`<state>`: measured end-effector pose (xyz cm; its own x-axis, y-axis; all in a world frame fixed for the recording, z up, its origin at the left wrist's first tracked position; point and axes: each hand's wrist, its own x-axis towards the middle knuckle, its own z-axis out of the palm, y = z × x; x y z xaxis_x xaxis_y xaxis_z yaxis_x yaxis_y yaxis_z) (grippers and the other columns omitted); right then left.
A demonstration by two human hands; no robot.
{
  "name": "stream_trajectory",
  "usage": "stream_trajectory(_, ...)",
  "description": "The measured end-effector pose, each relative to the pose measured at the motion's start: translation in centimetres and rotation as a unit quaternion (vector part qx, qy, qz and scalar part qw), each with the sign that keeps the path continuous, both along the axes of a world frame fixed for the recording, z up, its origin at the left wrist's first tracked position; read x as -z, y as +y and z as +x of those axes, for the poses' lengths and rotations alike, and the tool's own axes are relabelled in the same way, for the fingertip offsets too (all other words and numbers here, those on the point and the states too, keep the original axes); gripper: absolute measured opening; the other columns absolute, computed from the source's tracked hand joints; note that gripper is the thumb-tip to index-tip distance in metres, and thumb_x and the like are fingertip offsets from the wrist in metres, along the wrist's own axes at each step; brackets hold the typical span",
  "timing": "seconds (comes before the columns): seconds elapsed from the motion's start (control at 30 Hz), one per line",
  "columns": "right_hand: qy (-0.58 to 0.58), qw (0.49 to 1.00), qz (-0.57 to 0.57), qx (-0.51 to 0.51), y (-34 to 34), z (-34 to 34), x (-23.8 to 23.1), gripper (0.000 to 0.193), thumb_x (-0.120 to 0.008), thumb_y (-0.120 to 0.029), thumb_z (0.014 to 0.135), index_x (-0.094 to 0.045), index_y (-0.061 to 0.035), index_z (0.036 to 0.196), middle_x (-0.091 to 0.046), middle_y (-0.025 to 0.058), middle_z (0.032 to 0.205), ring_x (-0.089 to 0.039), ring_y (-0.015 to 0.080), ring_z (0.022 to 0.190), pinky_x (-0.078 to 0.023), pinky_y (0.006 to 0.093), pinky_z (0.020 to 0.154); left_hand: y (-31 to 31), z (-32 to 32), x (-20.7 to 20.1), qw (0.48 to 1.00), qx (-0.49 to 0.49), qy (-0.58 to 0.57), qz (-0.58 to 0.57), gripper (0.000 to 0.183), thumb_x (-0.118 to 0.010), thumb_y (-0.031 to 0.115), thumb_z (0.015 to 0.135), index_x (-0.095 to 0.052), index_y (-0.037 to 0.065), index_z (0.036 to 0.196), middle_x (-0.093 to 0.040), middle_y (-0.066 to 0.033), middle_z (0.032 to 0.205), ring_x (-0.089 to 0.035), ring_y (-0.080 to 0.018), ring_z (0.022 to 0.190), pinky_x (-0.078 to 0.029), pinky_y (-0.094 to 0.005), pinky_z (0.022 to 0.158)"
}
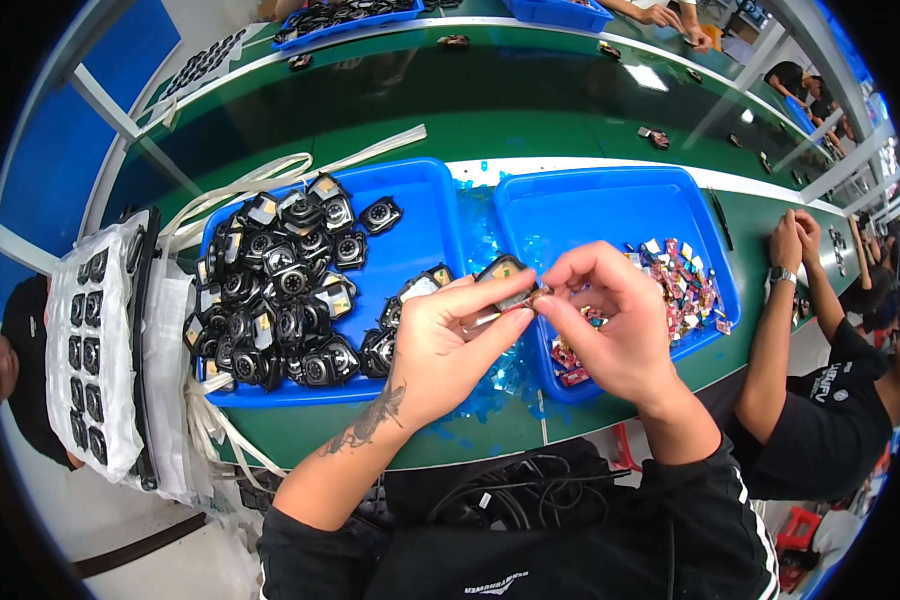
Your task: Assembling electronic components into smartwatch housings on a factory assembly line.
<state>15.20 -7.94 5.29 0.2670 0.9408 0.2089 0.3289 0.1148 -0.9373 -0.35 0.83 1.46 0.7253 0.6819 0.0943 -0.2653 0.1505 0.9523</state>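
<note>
My left hand point(432, 345) is closed on a black smartwatch housing point(500, 268), held over the gap between two blue trays. My right hand point(620, 325) meets it there, thumb and forefinger pinched at the housing's near edge. Whatever lies between those fingertips is too small to make out. Left of my hands, the left blue tray point(425, 210) holds a heap of black watch housings point(290, 280) with round sensor backs. Under and beyond my right hand, the right blue tray point(610, 185) contains many small red, pink and silver parts point(685, 300).
Scraps of blue film point(485, 385) litter the green table point(490, 440) between the trays. White straps point(260, 180) run behind the left tray. Stacked white trays of watch housings point(90, 350) stand at left. A co-worker point(820, 390) sits close on the right. A green conveyor belt point(530, 100) lies beyond.
</note>
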Motion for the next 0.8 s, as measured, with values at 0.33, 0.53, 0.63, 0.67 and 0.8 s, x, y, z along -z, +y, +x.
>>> stream_trajectory(0.33, -0.046, 0.989, 0.105, 0.094, 0.6, -0.7, 2.1, 0.020, -0.073, 0.004, 0.080, -0.059, 0.0007, 0.093, -0.063, 0.0060, 0.082, -0.063, 0.0118, 0.073, -0.053, 0.0241, 0.066, -0.5, 0.2, -0.4, 1.000, 0.005, -0.021, 0.003, 0.045, -0.057, -0.005, 0.092, -0.051, 0.001, 0.136, -0.057, -0.0112, 0.130, -0.058, -0.0170, 0.114, -0.053, -0.0289, 0.095)
stream_trajectory(0.53, -0.164, 0.978, 0.090, 0.098, 1.0, -0.6, 1.5, 0.026, -0.072, 0.002, 0.080, -0.059, -0.0001, 0.101, -0.061, 0.0068, 0.091, -0.061, 0.0116, 0.082, -0.053, 0.0243, 0.067, -0.4, 0.1, -0.5, 0.998, -0.010, -0.056, -0.029, 0.050, -0.052, -0.006, 0.093, -0.042, 0.001, 0.142, -0.058, -0.0127, 0.125, -0.059, -0.0152, 0.112, -0.054, -0.0284, 0.091)
stream_trajectory(0.63, -0.068, 0.997, 0.031, 0.026, 1.1, -0.8, 1.5, 0.039, -0.067, 0.003, 0.083, -0.054, 0.0001, 0.119, -0.059, 0.0075, 0.097, -0.061, 0.0137, 0.087, -0.055, 0.0261, 0.071, -0.7, 0.2, -0.5, 0.998, -0.026, -0.053, -0.022, 0.049, -0.051, -0.005, 0.094, -0.040, 0.001, 0.142, -0.059, -0.0134, 0.122, -0.060, -0.0156, 0.110, -0.055, -0.0285, 0.090)
stream_trajectory(0.67, -0.072, 0.997, 0.030, 0.023, 1.4, -0.9, 1.5, 0.039, -0.067, 0.003, 0.083, -0.054, 0.0001, 0.119, -0.059, 0.0075, 0.097, -0.061, 0.0137, 0.087, -0.055, 0.0261, 0.071, -0.7, 0.1, -0.3, 0.998, -0.037, -0.048, -0.010, 0.048, -0.050, -0.005, 0.094, -0.040, 0.001, 0.141, -0.059, -0.0141, 0.123, -0.060, -0.0160, 0.110, -0.055, -0.0286, 0.090)
stream_trajectory(0.8, -0.081, 0.996, 0.032, 0.001, 2.3, -1.3, 1.0, 0.042, -0.066, 0.005, 0.083, -0.053, 0.0000, 0.122, -0.059, 0.0082, 0.099, -0.061, 0.0131, 0.088, -0.055, 0.0267, 0.073, -0.6, -0.1, 0.0, 0.996, -0.049, -0.068, -0.001, 0.052, -0.049, -0.005, 0.095, -0.033, 0.003, 0.144, -0.058, -0.0172, 0.124, -0.061, -0.0176, 0.110, -0.056, -0.0288, 0.088)
